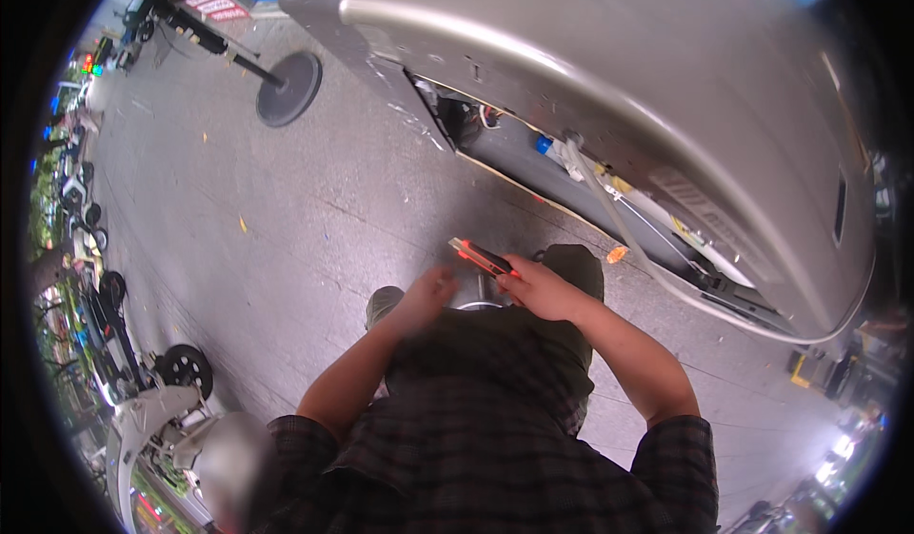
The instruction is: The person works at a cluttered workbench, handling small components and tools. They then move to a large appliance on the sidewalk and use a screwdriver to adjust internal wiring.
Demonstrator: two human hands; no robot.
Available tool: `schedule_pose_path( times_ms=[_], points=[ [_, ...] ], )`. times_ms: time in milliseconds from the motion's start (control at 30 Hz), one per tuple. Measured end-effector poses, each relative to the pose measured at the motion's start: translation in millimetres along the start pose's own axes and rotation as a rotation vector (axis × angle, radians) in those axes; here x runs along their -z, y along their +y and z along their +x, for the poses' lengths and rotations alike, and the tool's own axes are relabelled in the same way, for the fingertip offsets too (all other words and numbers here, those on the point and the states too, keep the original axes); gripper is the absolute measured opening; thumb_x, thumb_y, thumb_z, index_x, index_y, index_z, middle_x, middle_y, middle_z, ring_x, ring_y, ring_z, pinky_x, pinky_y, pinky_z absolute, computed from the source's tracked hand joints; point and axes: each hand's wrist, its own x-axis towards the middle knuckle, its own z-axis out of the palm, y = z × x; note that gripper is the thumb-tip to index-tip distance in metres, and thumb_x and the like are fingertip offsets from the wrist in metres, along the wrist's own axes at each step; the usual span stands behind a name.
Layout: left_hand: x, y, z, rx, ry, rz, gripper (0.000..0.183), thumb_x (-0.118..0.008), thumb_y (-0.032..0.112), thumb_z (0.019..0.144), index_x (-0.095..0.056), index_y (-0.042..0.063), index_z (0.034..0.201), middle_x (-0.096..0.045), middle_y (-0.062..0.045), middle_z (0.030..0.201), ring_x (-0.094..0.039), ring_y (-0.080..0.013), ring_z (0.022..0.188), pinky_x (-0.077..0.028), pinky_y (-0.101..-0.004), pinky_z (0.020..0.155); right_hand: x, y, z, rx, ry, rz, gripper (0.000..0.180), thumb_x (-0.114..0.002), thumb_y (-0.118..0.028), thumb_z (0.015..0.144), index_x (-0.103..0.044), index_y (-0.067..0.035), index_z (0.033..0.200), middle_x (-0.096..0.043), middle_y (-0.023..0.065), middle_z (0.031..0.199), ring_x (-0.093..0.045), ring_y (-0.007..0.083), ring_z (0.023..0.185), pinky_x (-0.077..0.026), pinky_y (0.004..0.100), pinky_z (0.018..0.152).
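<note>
A red and black utility knife (485, 257) is gripped in my right hand (539, 288), its metal tip pointing up and left. My left hand (428, 295) is a little blurred, with nothing visible in it, to the lower left of the knife. Ahead and to the right stands a large grey metal housing (607, 77) with an open gap along its lower side. Inside the gap are wires (489, 116), a blue fitting (543, 143) and white parts. A grey hose (607, 202) comes out of the gap and runs down along the housing's edge.
A round black stand base (289, 90) with a pole is on the paved ground (300, 198) at upper left. A parked scooter (157, 405) is at lower left, with more vehicles behind. An orange leaf (616, 255) lies beside my right knee. Boxy dark objects are at far right.
</note>
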Motion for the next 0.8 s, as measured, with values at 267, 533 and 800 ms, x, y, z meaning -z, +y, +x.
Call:
schedule_pose_path(
  times_ms=[267,533,800],
  points=[
    [37.4,99.3,35.2,-0.279,0.289,-0.537,0.032,-0.061,0.027,0.112,-0.067,0.002,0.131,-0.069,-0.003,0.103,-0.066,-0.0123,0.094,-0.052,-0.0291,0.087,-28.7,53.6,-61.4,0.022,0.376,0.664,0.028,-0.058,-0.033,0.113,-0.065,-0.007,0.122,-0.062,0.0023,0.082,-0.056,0.0084,0.068,-0.042,0.022,0.059],
    [59.7,239.6,52.2,-0.658,0.48,-0.519,0.032,-0.072,0.026,0.106,-0.068,0.001,0.126,-0.073,-0.002,0.105,-0.068,-0.0095,0.09,-0.052,-0.0261,0.081,-78.0,43.9,-103.6,0.203,0.404,0.782,0.025,-0.052,-0.023,0.115,-0.053,-0.004,0.13,-0.068,0.0056,0.1,-0.057,0.0124,0.064,-0.046,0.0282,0.058],
    [67.1,261.5,70.8,-0.693,0.567,-0.467,0.023,-0.078,0.017,0.101,-0.069,0.002,0.116,-0.073,-0.001,0.094,-0.066,-0.0074,0.075,-0.051,-0.0226,0.069,-91.2,43.1,-106.8,0.342,0.319,0.725,0.029,-0.051,-0.022,0.115,-0.049,-0.004,0.137,-0.067,0.0083,0.107,-0.062,0.0136,0.069,-0.051,0.0287,0.062]
  ],
)
